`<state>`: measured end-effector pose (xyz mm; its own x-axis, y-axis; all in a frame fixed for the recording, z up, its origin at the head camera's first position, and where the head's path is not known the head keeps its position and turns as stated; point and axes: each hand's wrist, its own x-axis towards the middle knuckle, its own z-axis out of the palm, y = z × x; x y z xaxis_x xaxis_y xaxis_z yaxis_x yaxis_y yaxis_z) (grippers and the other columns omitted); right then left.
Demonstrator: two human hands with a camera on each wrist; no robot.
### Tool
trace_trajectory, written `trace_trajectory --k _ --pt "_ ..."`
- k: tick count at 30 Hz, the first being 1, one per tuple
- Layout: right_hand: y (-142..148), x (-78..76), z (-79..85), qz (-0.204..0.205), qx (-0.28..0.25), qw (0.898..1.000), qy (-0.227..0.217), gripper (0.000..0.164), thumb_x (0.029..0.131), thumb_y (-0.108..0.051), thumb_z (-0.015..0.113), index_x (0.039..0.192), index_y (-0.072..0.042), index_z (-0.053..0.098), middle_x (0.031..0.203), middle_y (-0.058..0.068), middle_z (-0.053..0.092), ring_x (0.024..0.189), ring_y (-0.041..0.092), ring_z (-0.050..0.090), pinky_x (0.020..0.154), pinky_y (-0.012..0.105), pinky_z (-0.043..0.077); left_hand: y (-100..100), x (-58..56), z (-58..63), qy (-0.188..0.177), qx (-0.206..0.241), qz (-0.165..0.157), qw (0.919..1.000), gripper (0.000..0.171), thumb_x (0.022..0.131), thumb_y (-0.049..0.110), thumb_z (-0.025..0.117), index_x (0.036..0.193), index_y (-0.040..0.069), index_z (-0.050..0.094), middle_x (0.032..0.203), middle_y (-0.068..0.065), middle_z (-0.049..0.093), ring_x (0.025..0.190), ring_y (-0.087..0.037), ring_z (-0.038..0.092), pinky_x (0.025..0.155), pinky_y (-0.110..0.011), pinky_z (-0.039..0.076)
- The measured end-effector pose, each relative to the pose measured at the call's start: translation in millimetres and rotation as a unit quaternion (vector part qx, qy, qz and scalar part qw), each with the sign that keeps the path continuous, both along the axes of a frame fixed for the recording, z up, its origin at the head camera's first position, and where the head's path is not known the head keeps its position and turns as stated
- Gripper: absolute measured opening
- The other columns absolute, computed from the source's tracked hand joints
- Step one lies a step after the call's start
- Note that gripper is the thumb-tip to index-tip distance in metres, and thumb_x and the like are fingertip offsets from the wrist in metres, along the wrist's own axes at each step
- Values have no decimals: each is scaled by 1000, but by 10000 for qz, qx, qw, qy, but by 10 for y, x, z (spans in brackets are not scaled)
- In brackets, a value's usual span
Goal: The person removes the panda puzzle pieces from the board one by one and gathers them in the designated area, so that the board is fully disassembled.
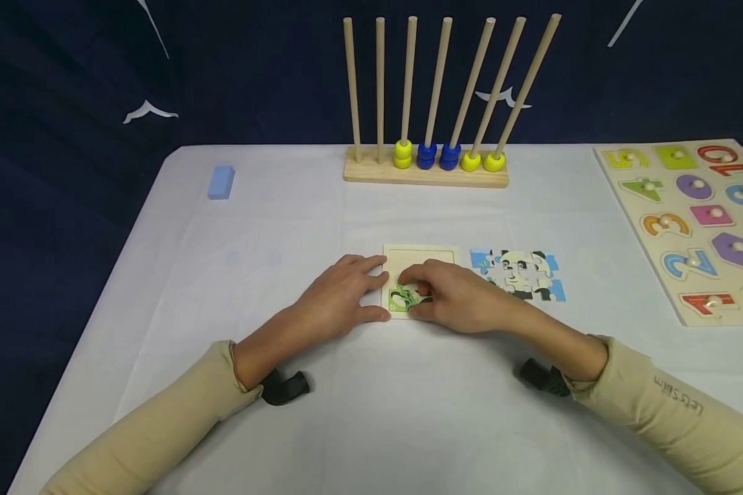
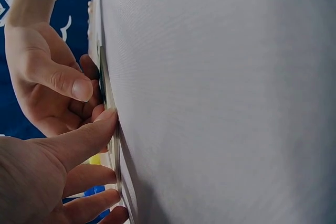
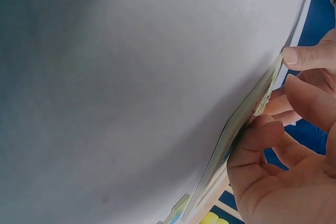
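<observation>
Green pieces (image 1: 401, 300) lying in tray (image 1: 421, 254) by right hand (image 1: 458, 297), fingers bent, pinch unclear; left hand (image 1: 342, 295) touching edge, fingers apart.

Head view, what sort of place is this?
Probably a play or learning table, perhaps indoors. The clues are the wooden bead abacus, the knobbed number-and-shape puzzle board and the panda jigsaw pieces. Whether it's a home, classroom or studio, I can't tell.

A bead rack (image 1: 426, 176) stands between blue block (image 1: 221, 182) and number board (image 1: 695, 237)
</observation>
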<state>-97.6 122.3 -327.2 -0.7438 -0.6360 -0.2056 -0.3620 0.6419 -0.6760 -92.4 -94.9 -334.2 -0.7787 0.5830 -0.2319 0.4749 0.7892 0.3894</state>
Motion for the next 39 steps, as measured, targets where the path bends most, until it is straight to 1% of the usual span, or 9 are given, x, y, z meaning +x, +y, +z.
trace_trajectory --k 8,16,22,28,33,36,39 --pt "-4 -1 0 -47 -124 9999 -32 31 90 -5 70 120 -3 62 87 5 52 79 19 47 70 35 40 -1 -3 -1 -16 34 -7 10000 64 90 37 73 141 2 54 155 -9 37 138 -32 36 113 -39 31" --pt "-21 -16 -24 15 7 10000 -34 40 91 -8 69 129 1 61 85 4 51 79 19 47 68 34 39 -5 -4 0 1 34 -23 10000 64 90 36 74 141 2 53 155 -9 37 138 -32 37 112 -39 31" --pt "-9 -15 -16 41 -114 9999 38 36 90 -6 70 124 -2 62 86 4 52 79 19 48 70 35 40 -5 -4 0 -12 83 0 10000 65 90 36 73 141 2 53 155 -10 37 138 -31 36 112 -39 31" --pt "-3 -16 12 -34 -243 9996 -144 33 91 -5 68 124 -4 62 85 4 52 78 19 47 69 36 39 -7 -3 3 -12 107 3 9999 65 90 36 73 141 2 53 155 -9 37 138 -31 36 112 -39 31" --pt "-3 -20 17 -56 -384 9991 -180 30 92 -6 67 122 -5 63 84 3 54 74 18 48 68 35 41 -9 -3 1 -23 59 24 10000 65 90 37 73 141 3 53 155 -9 37 138 -31 36 113 -39 31" --pt "-9 -24 24 -118 -502 9985 -180 25 92 -5 66 117 -5 63 82 3 54 71 18 48 66 35 41 -7 -3 2 -32 32 23 10000 65 90 37 73 141 3 53 155 -9 36 138 -31 35 113 -38 30" --pt "-22 -30 28 -208 -610 9978 -174 19 92 -2 66 110 -6 64 81 3 55 72 18 49 67 34 42 -7 -2 4 -32 25 16 10000 65 90 37 73 141 3 53 156 -9 36 138 -31 35 113 -38 30"
